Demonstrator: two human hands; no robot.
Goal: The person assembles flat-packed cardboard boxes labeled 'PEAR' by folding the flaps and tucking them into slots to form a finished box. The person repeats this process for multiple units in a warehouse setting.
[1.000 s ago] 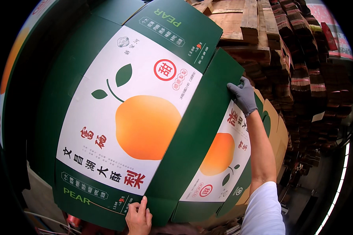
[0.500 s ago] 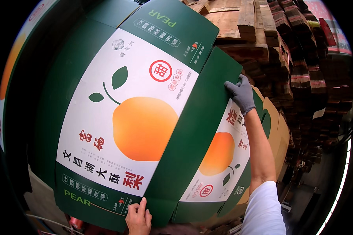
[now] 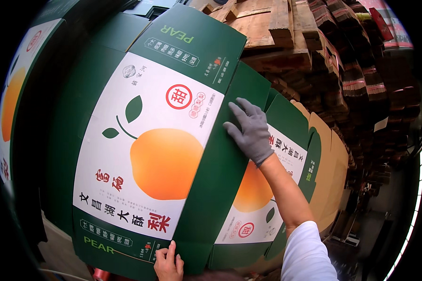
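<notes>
A large flat cardboard carton blank [image 3: 199, 201], dark green with white panels showing a yellow-orange pear, spreads across the middle in front of me. Its flaps and fold lines show. My left hand [image 3: 169, 263], bare, grips the blank's near edge beside the lower flap, the fingertips lying on the printed side; the rest of its grip is hidden. Over the green strip between the two pear panels lies my right hand [image 3: 249, 131] in a grey glove. Its fingers are spread and hold nothing; whether the palm presses on the board I cannot tell.
Another printed carton [image 3: 21, 89] stands at the far left. Plain brown cardboard [image 3: 330, 164] shows behind the blank's right side. Wooden pallets [image 3: 262, 21] are at the back, with bundled cardboard stacks [image 3: 356, 79] to the right. A red cylindrical thing [image 3: 101, 274] is at the lower left.
My right hand has left the blank's far right edge and moved left and nearer onto the green strip, its fingers spreading. The left hand stays at the near edge.
</notes>
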